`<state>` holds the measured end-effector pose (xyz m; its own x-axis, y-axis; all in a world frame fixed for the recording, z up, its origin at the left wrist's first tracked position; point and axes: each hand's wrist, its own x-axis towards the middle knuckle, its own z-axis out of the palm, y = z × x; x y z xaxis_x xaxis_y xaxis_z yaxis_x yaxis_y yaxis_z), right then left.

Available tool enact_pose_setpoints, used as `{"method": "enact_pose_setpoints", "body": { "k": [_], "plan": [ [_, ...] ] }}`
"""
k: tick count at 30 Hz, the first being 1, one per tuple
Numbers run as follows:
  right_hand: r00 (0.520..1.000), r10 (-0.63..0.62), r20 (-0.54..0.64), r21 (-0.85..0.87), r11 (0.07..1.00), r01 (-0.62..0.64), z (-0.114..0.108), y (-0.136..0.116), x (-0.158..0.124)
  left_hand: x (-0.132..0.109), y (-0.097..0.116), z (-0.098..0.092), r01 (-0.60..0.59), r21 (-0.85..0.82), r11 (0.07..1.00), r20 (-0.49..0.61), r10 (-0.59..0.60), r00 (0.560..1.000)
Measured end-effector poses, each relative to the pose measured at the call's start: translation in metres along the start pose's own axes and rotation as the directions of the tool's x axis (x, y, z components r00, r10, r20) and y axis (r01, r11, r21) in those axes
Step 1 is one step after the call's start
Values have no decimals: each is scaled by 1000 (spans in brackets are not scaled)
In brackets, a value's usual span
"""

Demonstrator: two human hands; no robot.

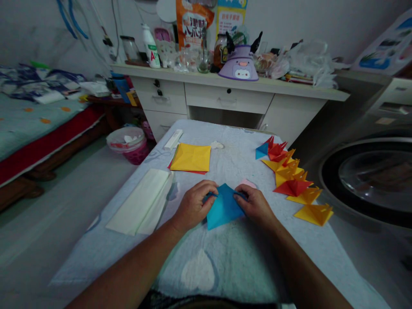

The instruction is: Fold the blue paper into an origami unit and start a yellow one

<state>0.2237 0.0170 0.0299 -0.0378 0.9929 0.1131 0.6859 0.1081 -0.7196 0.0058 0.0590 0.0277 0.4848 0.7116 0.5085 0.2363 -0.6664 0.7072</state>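
Left hand point(193, 206): your fingers point(209, 189) are curled in tight and pinch the left edge of the blue paper point(223, 210); your thumb is hidden.
Right hand point(255, 205): your fingers here are bent too, clamping the paper's right edge near its top corner, with your knuckles raised.
Blue paper: a folded, pointed shape lying on the counter point(225, 266) between your two hands, its peak pointing away from you.
Counter: covered by a pale towel.
Yellow sheets point(191, 157): a flat stack beyond your left hand, well apart from it, with a red edge showing underneath.
Folded shapes point(292, 182): a row of red and yellow ones and a single blue one along the counter's right side, near your right hand but apart.
Pink piece point(247, 183): just behind your right hand.
White paper point(141, 206): long and folded, left of your left hand.
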Motion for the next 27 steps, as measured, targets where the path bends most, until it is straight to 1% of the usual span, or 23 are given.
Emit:
{"method": "enact_pose_setpoints", "body": {
  "k": [4, 9, 11, 14, 16, 19, 24, 27],
  "plan": [
    [999, -32, 18, 12, 999, 32, 0, -1, -1, -1, 0, 0, -17, 30, 999, 6, 17, 1000],
    [986, -166, -7, -103, 981, 165, -2, -1, -1, -1, 3, -1, -12, 32, 999, 2, 12, 1000],
    [975, -222, 13, -123, 967, 222, -2, -3, -2, -1, 3, -1, -10, 43, 999, -4, 10, 1000],
    [954, -291, 67, -77, 952, 296, -3, -8, -3, -1, 2, -1, -3, 68, 998, -16, 4, 1000],
    [946, -311, 89, -33, 949, 315, -4, -12, -4, -1, 2, -1, 7, 78, 997, -25, -5, 1000],
    [952, -295, 77, -2, 955, 296, -6, -14, -5, 0, 2, -2, 27, 82, 996, -48, -23, 999],
    [988, -153, 8, 32, 988, 153, -8, -8, -7, 1, 1, -4, 89, 84, 992, -111, -80, 991],
    [993, -111, 48, 99, 989, 106, -7, -4, -7, 3, -1, -5, 160, 89, 983, -158, -145, 977]
  ]
}}
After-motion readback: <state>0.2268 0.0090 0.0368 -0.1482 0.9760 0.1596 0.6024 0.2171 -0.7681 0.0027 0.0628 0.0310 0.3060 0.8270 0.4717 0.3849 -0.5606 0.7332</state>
